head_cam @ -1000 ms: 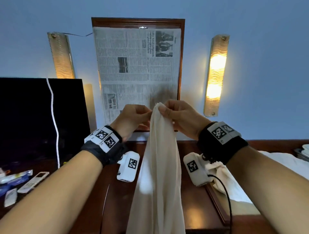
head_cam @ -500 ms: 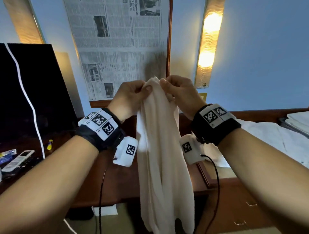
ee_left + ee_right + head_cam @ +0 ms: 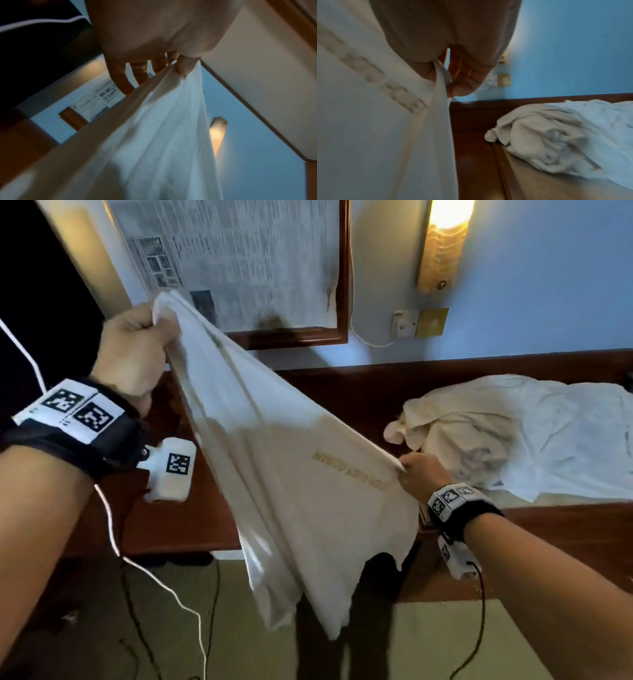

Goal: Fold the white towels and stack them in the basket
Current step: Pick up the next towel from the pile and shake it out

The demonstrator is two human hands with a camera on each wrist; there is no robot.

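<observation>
Head view — left hand [image 3: 132,356] high, right hand [image 3: 422,478] low, both pinching the towel [image 3: 291,474] edge.

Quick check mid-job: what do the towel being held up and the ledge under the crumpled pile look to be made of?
The towel, pinched by the left hand and right hand, looks like thin, soft woven cloth, probably cotton: it drapes in loose folds and carries gold lettering. The ledge looks like dark polished wood, reddish brown with a faint sheen. The crumpled pile seems thicker and fluffier, possibly terry.
</observation>
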